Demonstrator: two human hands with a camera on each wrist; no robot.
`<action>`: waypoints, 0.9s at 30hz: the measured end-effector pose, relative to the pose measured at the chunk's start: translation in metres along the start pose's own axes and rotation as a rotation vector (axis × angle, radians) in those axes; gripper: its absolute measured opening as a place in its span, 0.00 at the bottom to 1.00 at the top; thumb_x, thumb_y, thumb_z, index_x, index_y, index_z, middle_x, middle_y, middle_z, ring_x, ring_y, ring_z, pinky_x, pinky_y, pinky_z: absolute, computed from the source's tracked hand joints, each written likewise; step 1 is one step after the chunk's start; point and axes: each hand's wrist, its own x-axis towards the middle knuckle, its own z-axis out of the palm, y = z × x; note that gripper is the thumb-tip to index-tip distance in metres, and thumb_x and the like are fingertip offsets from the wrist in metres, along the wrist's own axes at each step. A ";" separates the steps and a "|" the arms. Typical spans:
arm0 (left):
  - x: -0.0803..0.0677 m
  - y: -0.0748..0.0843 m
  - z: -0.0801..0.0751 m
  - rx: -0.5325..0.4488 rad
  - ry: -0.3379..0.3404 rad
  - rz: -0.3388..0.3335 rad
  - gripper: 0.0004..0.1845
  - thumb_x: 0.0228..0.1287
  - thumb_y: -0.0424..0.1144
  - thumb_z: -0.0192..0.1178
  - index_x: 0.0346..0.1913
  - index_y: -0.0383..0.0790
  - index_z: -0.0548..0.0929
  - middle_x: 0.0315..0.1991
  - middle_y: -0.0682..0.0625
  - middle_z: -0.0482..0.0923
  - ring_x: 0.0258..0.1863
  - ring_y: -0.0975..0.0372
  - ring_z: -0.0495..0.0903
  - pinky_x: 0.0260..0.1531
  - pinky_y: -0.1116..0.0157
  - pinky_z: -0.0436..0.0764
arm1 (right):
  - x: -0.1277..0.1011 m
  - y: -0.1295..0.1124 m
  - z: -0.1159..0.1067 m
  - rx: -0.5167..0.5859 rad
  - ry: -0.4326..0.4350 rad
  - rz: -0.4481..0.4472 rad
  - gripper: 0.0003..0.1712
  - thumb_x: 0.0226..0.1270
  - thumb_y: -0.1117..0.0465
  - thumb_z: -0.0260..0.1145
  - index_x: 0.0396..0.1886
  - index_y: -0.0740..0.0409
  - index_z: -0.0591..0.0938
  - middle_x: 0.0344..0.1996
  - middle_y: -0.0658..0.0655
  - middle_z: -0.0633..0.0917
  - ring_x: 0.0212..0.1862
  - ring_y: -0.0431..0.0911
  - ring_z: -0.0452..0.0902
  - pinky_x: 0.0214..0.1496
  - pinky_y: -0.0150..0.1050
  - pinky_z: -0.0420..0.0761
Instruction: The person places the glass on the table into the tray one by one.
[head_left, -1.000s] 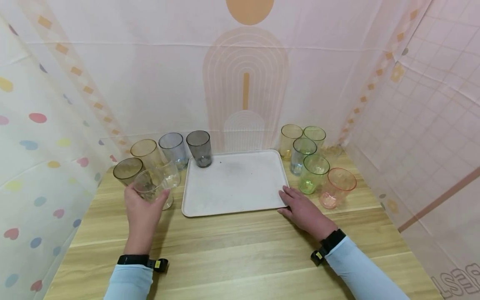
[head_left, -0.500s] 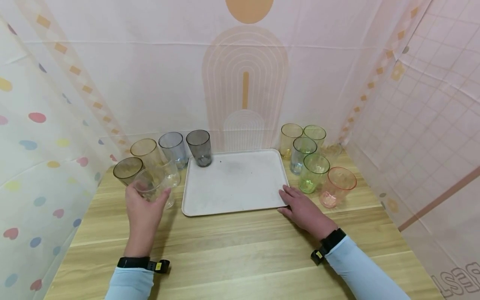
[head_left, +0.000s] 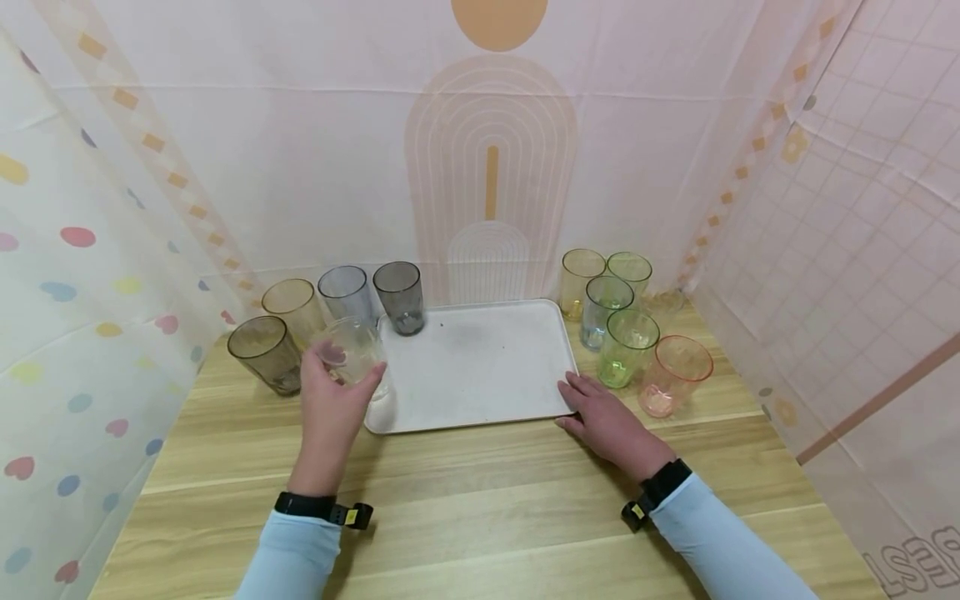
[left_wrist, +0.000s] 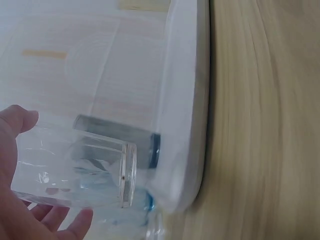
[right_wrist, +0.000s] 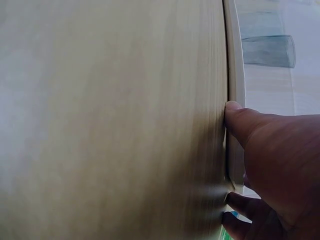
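**Clear tumbler held over the tray's near-left corner**

Clear plastic or glass, the tumbler (head_left: 352, 354) looked light and thin-walled, stiff enough to keep its shape but smooth and likely slippery, and if glass, breakable when knocked. Its side wall, about halfway up, seemed the sound place to take it, with the thumb on one side and the fingers opposite, and that was how it was held. The left hand (head_left: 330, 408) was curled round it from the near side, the rim standing above the fingers. In the left wrist view the tumbler (left_wrist: 75, 170) sat in the palm with its open mouth toward the white tray (head_left: 480, 367). It was over the tray's near-left corner, and whether its base touched the tray could not be told.

The right hand (head_left: 603, 421) lay flat and relaxed on the wooden table (head_left: 480, 500), fingertips against the tray's near-right corner, holding nothing.

A grey tumbler (head_left: 399, 297) stood on the tray's far-left corner. Brown, amber and blue-grey ones stood left of the tray; green, blue, yellow and pink ones stood to its right.
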 end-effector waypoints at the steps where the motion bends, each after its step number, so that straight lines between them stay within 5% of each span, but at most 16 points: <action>1: 0.002 -0.001 0.005 0.000 -0.002 0.001 0.46 0.65 0.49 0.82 0.75 0.36 0.66 0.64 0.41 0.71 0.68 0.50 0.71 0.65 0.48 0.76 | 0.000 0.000 0.000 0.002 -0.004 0.004 0.37 0.83 0.52 0.70 0.81 0.69 0.73 0.81 0.73 0.69 0.82 0.72 0.62 0.82 0.65 0.68; 12: 0.025 -0.005 0.046 0.033 -0.031 -0.010 0.46 0.66 0.46 0.80 0.78 0.34 0.66 0.67 0.37 0.72 0.73 0.43 0.71 0.71 0.44 0.74 | 0.001 0.003 0.004 0.015 0.021 -0.003 0.38 0.83 0.52 0.71 0.81 0.70 0.73 0.81 0.73 0.70 0.82 0.71 0.62 0.81 0.65 0.68; 27: 0.045 -0.007 0.061 0.065 -0.039 -0.041 0.47 0.67 0.46 0.80 0.79 0.35 0.65 0.68 0.35 0.74 0.71 0.41 0.72 0.70 0.43 0.74 | 0.000 0.006 0.008 0.020 0.011 0.010 0.38 0.84 0.51 0.69 0.82 0.68 0.72 0.83 0.71 0.68 0.83 0.70 0.61 0.82 0.65 0.67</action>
